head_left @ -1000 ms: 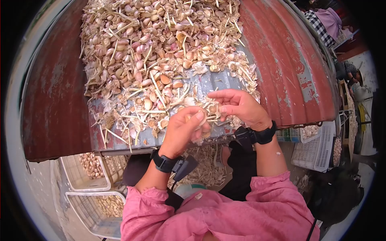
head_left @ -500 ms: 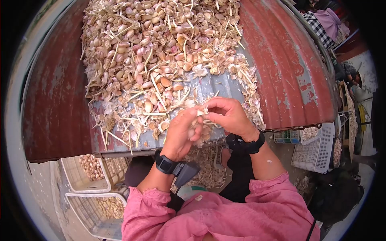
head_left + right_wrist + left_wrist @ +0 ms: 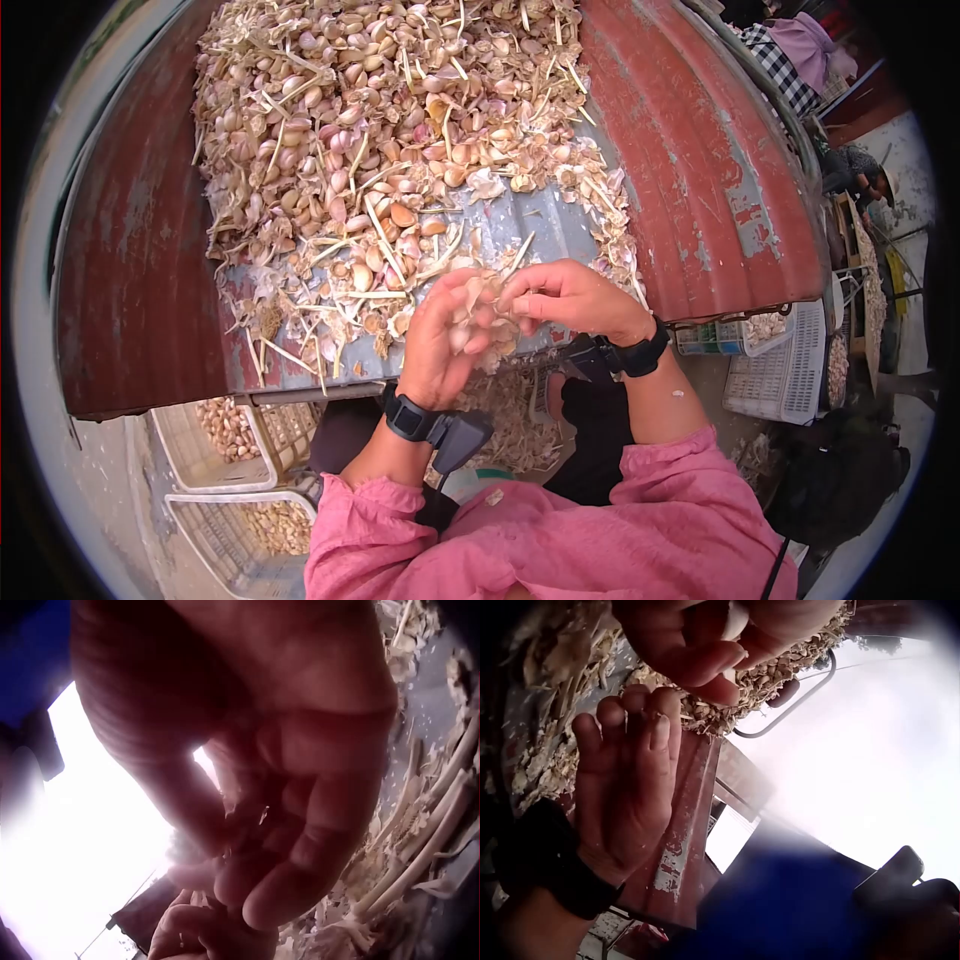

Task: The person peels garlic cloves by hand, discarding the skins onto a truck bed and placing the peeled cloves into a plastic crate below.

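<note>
Garlic cloves with papery skin lie in my left hand, whose fingers curl round them in front of the pile. My right hand is close beside it, thumb and fingers bent together at pale garlic skin by the left fingertips. In the left wrist view, a white piece shows between the left fingers, and the right hand is lower left. The right wrist view has the right hand large and dim, its fingertips above the left hand.
A heap of garlic cloves, stalks and skins covers the middle of a corrugated red and grey metal sheet. Crates with cloves stand below left, and another white crate at right. People are at the upper right.
My right hand came in to the left fingertips, then drew back slightly and lower. The left hand shifted a little leftward, still holding garlic. A stalk now lies on the grey metal above the hands.
</note>
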`<control>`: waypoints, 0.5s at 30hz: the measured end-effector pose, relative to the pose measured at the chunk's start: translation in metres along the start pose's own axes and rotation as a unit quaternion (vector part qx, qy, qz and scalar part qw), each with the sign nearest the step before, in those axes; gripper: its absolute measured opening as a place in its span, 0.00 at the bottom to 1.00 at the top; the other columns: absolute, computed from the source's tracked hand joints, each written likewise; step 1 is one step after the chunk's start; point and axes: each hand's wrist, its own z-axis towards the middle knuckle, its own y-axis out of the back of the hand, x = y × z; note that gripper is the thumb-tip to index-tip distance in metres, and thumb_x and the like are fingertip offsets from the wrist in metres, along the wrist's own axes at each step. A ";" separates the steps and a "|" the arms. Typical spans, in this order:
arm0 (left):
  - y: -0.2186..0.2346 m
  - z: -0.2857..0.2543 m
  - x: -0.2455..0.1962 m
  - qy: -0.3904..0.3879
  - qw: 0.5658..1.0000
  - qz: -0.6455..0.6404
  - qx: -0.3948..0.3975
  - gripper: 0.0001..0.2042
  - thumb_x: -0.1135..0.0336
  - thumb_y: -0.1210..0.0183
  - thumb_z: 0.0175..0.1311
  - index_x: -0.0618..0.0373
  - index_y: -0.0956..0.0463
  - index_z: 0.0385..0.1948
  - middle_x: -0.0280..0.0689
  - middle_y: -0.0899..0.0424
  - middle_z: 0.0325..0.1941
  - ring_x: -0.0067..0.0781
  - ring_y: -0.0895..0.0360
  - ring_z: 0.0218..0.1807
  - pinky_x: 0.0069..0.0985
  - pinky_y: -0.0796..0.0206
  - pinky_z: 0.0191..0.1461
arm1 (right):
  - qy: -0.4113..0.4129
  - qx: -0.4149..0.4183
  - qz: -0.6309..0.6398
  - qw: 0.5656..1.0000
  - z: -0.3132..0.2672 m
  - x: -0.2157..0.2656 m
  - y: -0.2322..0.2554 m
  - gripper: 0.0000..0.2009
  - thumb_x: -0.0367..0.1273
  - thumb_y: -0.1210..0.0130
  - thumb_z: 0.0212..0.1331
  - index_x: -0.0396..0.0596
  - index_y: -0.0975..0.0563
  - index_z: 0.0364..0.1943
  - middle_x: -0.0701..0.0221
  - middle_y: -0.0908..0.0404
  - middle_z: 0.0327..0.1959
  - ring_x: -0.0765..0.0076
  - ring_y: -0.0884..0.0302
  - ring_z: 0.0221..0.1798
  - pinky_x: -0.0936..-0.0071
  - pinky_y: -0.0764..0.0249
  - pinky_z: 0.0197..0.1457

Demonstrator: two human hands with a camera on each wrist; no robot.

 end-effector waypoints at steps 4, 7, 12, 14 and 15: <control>-0.006 0.001 -0.007 -0.016 0.999 -0.008 -0.044 0.12 0.67 0.54 0.59 0.56 0.34 0.44 0.37 0.26 0.35 0.21 0.31 0.28 0.11 0.44 0.18 | 0.078 -0.071 -0.200 0.974 -0.006 0.004 0.020 0.10 0.30 0.48 0.52 0.42 0.24 0.38 0.70 0.24 0.31 0.77 0.29 0.32 0.81 0.33 0.37; -0.008 0.003 -0.006 -0.012 0.998 0.002 -0.067 0.12 0.64 0.52 0.61 0.55 0.34 0.44 0.36 0.25 0.36 0.19 0.30 0.27 0.11 0.43 0.18 | 0.058 -0.428 -0.362 0.826 0.029 0.001 0.067 0.12 0.29 0.49 0.48 0.43 0.25 0.39 0.59 0.23 0.34 0.60 0.26 0.40 0.70 0.31 0.42; 0.000 0.009 -0.004 -0.012 0.998 0.027 -0.063 0.12 0.68 0.50 0.60 0.58 0.34 0.44 0.35 0.26 0.37 0.18 0.30 0.28 0.11 0.41 0.19 | -0.069 -0.427 -0.522 0.735 0.059 -0.011 0.099 0.16 0.28 0.48 0.44 0.42 0.27 0.42 0.57 0.26 0.39 0.51 0.27 0.39 0.65 0.31 0.43; -0.004 0.008 -0.007 -0.023 0.996 0.041 -0.075 0.12 0.68 0.50 0.60 0.59 0.34 0.45 0.35 0.26 0.37 0.18 0.30 0.28 0.11 0.41 0.20 | -0.033 -0.381 -0.513 0.769 0.046 -0.015 0.079 0.16 0.28 0.48 0.44 0.42 0.27 0.42 0.57 0.25 0.37 0.53 0.26 0.36 0.66 0.30 0.41; -0.004 0.007 -0.009 -0.031 0.994 0.059 -0.087 0.13 0.68 0.50 0.60 0.60 0.35 0.46 0.34 0.27 0.37 0.18 0.31 0.29 0.11 0.41 0.20 | 0.001 -0.335 -0.499 0.799 0.038 -0.017 0.068 0.16 0.27 0.48 0.45 0.43 0.27 0.43 0.58 0.24 0.36 0.56 0.25 0.34 0.68 0.30 0.39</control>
